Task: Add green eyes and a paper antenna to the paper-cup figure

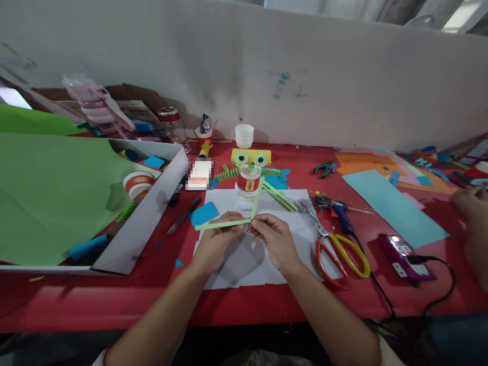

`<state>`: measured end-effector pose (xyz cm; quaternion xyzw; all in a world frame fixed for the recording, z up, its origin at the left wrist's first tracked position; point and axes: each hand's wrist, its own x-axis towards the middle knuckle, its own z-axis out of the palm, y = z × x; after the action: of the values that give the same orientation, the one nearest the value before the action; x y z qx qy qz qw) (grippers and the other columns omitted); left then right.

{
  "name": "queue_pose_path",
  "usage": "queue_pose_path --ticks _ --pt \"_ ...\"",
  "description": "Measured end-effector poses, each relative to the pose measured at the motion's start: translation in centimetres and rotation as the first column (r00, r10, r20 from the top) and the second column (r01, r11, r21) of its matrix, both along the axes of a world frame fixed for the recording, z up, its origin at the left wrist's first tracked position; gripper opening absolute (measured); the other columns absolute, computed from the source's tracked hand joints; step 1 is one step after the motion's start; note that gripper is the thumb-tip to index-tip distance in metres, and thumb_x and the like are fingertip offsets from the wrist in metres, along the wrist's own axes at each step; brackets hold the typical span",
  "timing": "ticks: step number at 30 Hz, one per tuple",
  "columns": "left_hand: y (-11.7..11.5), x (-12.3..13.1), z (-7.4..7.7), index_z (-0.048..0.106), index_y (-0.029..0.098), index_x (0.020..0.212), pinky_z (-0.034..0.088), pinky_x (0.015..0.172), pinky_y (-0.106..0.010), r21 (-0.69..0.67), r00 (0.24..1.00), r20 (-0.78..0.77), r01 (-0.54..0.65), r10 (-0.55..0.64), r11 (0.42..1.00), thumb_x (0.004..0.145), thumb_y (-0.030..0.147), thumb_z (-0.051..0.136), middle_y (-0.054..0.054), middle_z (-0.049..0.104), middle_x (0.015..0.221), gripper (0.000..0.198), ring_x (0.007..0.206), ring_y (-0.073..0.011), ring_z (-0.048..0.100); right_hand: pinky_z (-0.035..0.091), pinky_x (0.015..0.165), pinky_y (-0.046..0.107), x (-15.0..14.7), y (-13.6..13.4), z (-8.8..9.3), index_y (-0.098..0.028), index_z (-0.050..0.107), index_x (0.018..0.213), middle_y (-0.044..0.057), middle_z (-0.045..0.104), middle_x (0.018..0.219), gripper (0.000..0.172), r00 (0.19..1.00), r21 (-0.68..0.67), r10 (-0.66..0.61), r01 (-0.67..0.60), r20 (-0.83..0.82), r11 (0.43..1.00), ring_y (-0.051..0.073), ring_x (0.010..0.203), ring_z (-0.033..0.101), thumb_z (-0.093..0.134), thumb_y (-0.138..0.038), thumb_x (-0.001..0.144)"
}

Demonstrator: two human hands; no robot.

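Observation:
Between my hands, light green paper strips meet at a right angle, one pointing left and the other up and away. My left hand is closed on the strip near the corner. The fingertips of my right hand pinch the corner itself. Both hands hover over white paper sheets. Just beyond them stands a red and white paper cup with folded green spring arms and a yellow roll with two round eyes. More green strips lie to its right, and a blue paper square lies left.
To the right are scissors, a glue gun, a purple power socket with a cable, and a light blue sheet. A white box stands left. Another person's hand rests at the right edge.

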<state>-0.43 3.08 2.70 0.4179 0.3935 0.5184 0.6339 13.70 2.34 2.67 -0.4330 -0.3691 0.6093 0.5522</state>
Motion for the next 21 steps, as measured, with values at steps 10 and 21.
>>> queue_pose_path --ticks 10,21 --pt "0.21 0.02 0.08 0.071 0.015 0.065 0.044 0.064 -0.024 -0.118 1.0 0.007 0.025 -0.025 0.993 0.061 0.027 0.078 -0.002 0.065 0.068 0.014 0.065 -0.0133 0.057 0.044 0.058 0.026 -0.51 -0.28 0.07 -0.021 0.072 0.068 0.0 0.067 0.063 0.01 0.999 -0.041 0.005 -0.007 -0.045 0.999 0.014 0.059 0.057 0.076 -0.028 0.063" --pt "0.16 0.13 -0.41 0.069 0.018 0.066 0.043 0.068 -0.024 0.062 0.977 -0.185 -0.099 0.109 0.993 0.07 0.024 0.072 -0.001 0.063 0.069 0.008 0.068 -0.0138 0.057 0.048 0.061 0.029 -0.45 -0.69 -0.06 -0.023 0.075 0.084 0.002 0.07 0.074 0.015 0.973 0.097 0.019 -0.042 0.228 0.994 0.017 0.065 0.061 0.071 -0.028 0.071"
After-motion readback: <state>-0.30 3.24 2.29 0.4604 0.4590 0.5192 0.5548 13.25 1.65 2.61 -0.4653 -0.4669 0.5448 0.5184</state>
